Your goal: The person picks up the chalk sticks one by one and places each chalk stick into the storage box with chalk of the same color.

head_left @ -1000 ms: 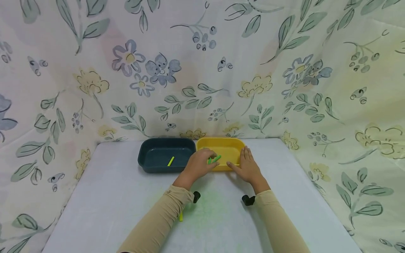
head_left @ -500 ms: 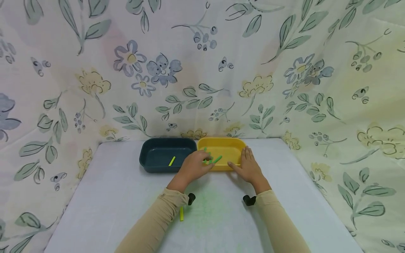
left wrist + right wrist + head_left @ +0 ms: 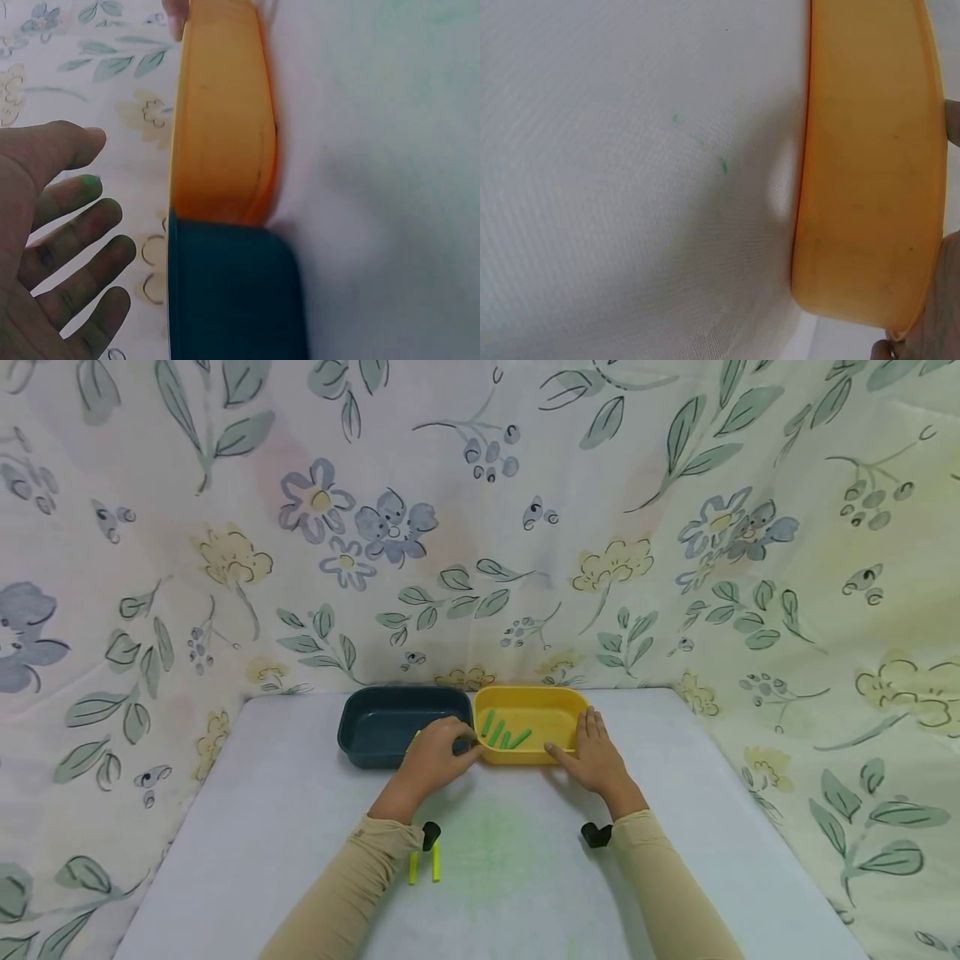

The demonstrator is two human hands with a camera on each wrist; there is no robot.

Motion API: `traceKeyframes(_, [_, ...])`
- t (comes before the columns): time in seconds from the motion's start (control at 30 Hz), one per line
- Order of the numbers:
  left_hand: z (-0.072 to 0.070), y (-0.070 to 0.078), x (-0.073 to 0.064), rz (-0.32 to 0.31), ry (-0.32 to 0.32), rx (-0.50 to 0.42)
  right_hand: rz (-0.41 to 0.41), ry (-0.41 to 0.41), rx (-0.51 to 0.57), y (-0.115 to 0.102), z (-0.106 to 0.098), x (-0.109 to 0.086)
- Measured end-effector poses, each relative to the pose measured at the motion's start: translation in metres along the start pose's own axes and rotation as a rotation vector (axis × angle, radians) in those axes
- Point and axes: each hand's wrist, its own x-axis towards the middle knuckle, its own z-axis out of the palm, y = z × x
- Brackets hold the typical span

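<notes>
My left hand (image 3: pixel 438 756) hovers at the front between the two trays, fingers spread and holding nothing; the left wrist view shows a green smudge on one fingertip. Several green chalk sticks (image 3: pixel 497 732) lie in the left part of the yellow tray (image 3: pixel 555 695). At that tray's front right corner rests my right hand (image 3: pixel 596 764), thumb over the front rim and straight fingers along the right side. A yellow chalk stick (image 3: pixel 417 735) in the dark blue tray (image 3: pixel 367 760) is mostly hidden by my left hand.
Two yellow chalk sticks (image 3: pixel 436 863) lie on the white table (image 3: pixel 517 902) beside my left forearm. Green dust marks the table's middle. Behind the trays hangs a floral cloth (image 3: pixel 480 610), which also runs along both sides.
My left hand has moved left, out of the yellow tray, leaving green chalk sticks there. A second yellow chalk stick on the table has come into view. My right hand stays on the tray.
</notes>
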Motion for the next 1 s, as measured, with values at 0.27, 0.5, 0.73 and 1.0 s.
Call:
traceKeyframes(0.27, [-0.010,-0.012,-0.009,-0.043,0.028,0.039,-0.003,-0.002,-0.009,0.003,0.001,0.001])
traceKeyframes(0.5, [-0.018,-0.020,-0.018,-0.093,0.042,0.064,-0.006,0.007,-0.013,-0.001,-0.002,-0.004])
traceKeyframes(0.73, [-0.025,-0.025,-0.025,-0.118,0.068,0.062,-0.014,0.012,-0.005,-0.002,-0.001,-0.002])
traceKeyframes(1.0, [-0.030,-0.035,-0.030,-0.138,0.097,0.087,-0.011,0.004,0.003,0.003,0.002,0.001])
